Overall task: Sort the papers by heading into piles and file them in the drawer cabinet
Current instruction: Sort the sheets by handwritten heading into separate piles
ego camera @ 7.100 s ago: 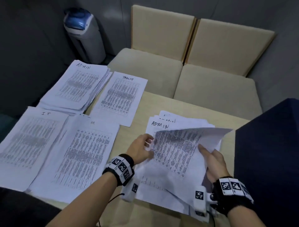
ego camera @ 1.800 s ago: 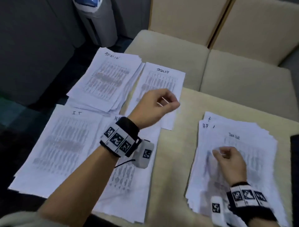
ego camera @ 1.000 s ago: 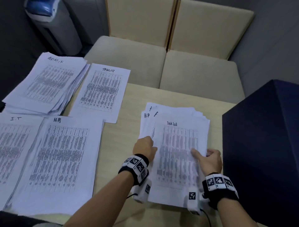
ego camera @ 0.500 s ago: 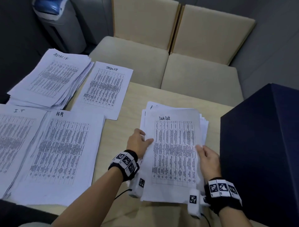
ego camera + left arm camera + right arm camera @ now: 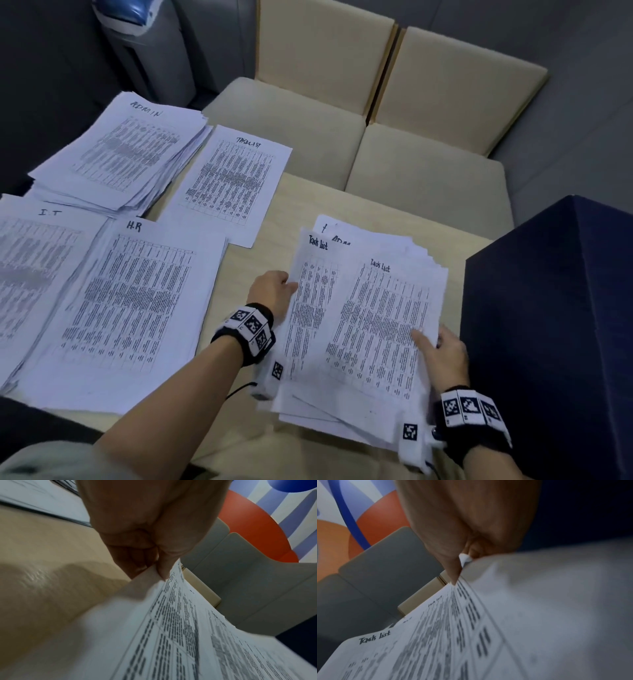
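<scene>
Left hand (image 5: 272,294) has slid one Task List sheet (image 5: 310,301) sideways

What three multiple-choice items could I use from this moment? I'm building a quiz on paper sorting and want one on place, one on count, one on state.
1. Where does the sorted Tasklist pile lie?
A. Right of the Admin pile
B. On the sofa
C. On the dark cabinet

2. How many sorted piles lie left of the unsorted stack?
A. Two
B. Four
C. Six

3. What is the left hand doing?
A. Resting flat on the table
B. Pinching the edge of a Task List sheet
C. Hanging idle

Answers:
1. A: it sits beside the Admin pile, on its right.
2. B: Admin, Tasklist, IT pile and HR pile lie left of the unsorted stack.
3. B: the left hand pinches the left Task List sheet; the right hand holds the other Task List sheet.
</scene>
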A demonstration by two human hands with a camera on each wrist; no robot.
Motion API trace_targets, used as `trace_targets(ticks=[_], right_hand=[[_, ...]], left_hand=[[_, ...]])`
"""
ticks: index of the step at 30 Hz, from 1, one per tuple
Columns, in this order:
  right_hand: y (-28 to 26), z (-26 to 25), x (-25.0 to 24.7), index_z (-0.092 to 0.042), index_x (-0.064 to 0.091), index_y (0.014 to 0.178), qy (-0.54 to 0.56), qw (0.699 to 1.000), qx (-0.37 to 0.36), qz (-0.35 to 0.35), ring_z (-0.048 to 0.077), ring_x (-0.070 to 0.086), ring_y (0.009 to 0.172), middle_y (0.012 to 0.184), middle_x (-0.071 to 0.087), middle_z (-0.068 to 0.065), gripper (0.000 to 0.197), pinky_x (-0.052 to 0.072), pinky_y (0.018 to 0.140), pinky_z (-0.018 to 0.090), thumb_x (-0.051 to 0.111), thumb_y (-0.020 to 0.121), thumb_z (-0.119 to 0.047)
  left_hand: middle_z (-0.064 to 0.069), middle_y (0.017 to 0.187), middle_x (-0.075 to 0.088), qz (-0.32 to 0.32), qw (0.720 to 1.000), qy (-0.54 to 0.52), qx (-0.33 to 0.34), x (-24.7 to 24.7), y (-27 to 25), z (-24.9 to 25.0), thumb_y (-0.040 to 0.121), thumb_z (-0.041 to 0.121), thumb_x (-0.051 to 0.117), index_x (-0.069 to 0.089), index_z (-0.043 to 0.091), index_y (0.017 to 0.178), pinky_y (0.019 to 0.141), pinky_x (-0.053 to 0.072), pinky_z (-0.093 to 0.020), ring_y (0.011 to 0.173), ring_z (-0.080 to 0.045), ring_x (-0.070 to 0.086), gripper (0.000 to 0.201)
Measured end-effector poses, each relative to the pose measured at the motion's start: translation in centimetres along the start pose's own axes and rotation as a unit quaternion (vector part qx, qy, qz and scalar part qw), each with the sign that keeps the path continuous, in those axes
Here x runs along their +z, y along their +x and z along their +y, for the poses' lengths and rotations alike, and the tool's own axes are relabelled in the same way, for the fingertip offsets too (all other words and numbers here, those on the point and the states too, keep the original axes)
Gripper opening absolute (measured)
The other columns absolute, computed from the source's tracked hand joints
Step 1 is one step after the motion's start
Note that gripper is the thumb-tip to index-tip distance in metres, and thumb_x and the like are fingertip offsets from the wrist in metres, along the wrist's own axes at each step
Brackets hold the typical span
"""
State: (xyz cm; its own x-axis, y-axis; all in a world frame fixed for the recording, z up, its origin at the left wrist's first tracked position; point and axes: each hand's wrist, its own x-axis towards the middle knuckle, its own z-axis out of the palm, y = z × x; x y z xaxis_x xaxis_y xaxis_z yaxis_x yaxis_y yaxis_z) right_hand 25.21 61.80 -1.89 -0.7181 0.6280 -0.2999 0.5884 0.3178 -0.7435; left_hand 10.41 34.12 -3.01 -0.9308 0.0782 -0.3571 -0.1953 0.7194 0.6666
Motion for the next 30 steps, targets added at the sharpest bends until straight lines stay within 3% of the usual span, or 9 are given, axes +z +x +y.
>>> trace_targets(ticks=[4,6,9,13,17,20,23,27,30], right_hand=[[-0.4,-1.0,0.1,-0.011,0.073,0.099,-0.002,0.999,-0.031,0.042,0.03,0.064,0.087,0.087,0.069,0.005,0.025,0.045,0.074,0.029,0.053,0.101,-0.025],[-0.9,-1.8,-0.3,-0.024,0.07,0.111,0.073,0.995,-0.04,0.061,0.015,0.061,0.084,0.094,0.066,-0.003,0.023,0.049,0.074,0.022,0.053,0.101,-0.013],[-1.2,-2.3,-1.0,-0.013,0.066,0.089,0.216,0.974,0.025,0.067,0.02,0.06,0.078,0.087,0.067,0.006,0.03,0.052,0.068,0.018,0.054,0.087,0.015],[-2.5,-2.8,-0.9,-0.007,0.062,0.086,0.26,0.96,0.104,0.026,0.026,0.063,0.077,0.085,0.067,0.011,0.026,0.051,0.068,0.033,0.052,0.081,0.017],[-2.6,-3.4,-0.2,-0.003,0.058,0.082,0.287,0.949,0.127,-0.012,0.028,0.063,0.071,0.07,0.066,0.009,0.022,0.047,0.055,0.027,0.049,0.083,0.018],[-2.3,-3.1,0.7,-0.002,0.066,0.097,0.345,0.929,0.134,-0.022,0.035,0.07,0.086,0.085,0.074,0.013,0.017,0.055,0.06,0.03,0.063,0.083,0.007],[-2.4,-3.4,0.9,-0.006,0.074,0.103,0.399,0.901,0.156,-0.065,0.026,0.07,0.087,0.101,0.073,0.011,0.026,0.056,0.061,0.029,0.069,0.083,-0.022],[-1.1,-3.9,0.4,-0.011,0.065,0.061,0.404,0.887,0.221,-0.039,0.014,0.058,0.041,0.053,0.06,0.005,0.044,0.042,0.036,0.014,0.041,0.098,-0.008],[-2.0,-3.2,0.5,-0.013,0.055,0.085,0.33,0.922,0.198,-0.036,0.016,0.06,0.068,0.084,0.058,0.009,0.022,0.05,0.059,0.028,0.044,0.101,-0.002]], left_hand=[[0.001,0.052,0.049,0.018,0.993,0.117,0.008,-0.7,-0.7,0.8,0.1,0.044,0.043,0.047,0.014,0.055,0.051,0.035,-0.026,0.053,-0.024,0.052,0.054],[0.001,0.054,0.048,0.049,0.981,0.188,0.025,-1.1,-1.1,1.6,0.101,0.048,0.037,0.053,0.013,0.058,0.055,0.04,-0.027,0.056,-0.024,0.052,0.058],[-0.001,0.058,0.048,0.053,0.978,0.193,0.052,-1.4,-1.2,2.1,0.101,0.041,0.037,0.046,0.015,0.058,0.058,0.04,-0.029,0.061,-0.027,0.053,0.051],[-0.006,0.075,0.063,-0.03,0.991,0.093,0.088,-1.0,-0.6,1.3,0.09,0.013,0.046,0.057,0.017,0.085,0.06,0.043,-0.03,0.069,-0.029,0.057,0.013],[-0.008,0.08,0.071,-0.12,0.972,-0.196,0.042,-0.8,-1.3,0.2,0.073,0.001,0.059,0.071,0.006,0.087,0.069,0.046,-0.03,0.072,-0.021,0.06,0.019],[-0.015,0.076,0.071,-0.136,0.938,-0.319,0.001,-1.6,-2.4,1.0,0.073,-0.014,0.059,0.07,-0.002,0.071,0.068,0.052,-0.025,0.073,-0.017,0.065,0.017],[-0.014,0.083,0.075,-0.198,0.914,-0.355,-0.008,-1.9,-2.9,1.8,0.072,-0.029,0.043,0.068,-0.004,0.067,0.062,0.054,-0.018,0.075,-0.012,0.072,0.036],[-0.008,0.099,0.075,-0.194,0.925,-0.326,-0.03,-1.2,-2.4,1.8,0.074,-0.022,0.038,0.075,0.0,0.067,0.081,0.055,-0.027,0.098,-0.016,0.068,0.043],[-0.004,0.091,0.07,-0.088,0.962,-0.255,-0.043,0.2,-1.3,1.1,0.085,-0.009,0.045,0.071,0.009,0.084,0.077,0.051,-0.029,0.093,-0.022,0.063,0.031]])
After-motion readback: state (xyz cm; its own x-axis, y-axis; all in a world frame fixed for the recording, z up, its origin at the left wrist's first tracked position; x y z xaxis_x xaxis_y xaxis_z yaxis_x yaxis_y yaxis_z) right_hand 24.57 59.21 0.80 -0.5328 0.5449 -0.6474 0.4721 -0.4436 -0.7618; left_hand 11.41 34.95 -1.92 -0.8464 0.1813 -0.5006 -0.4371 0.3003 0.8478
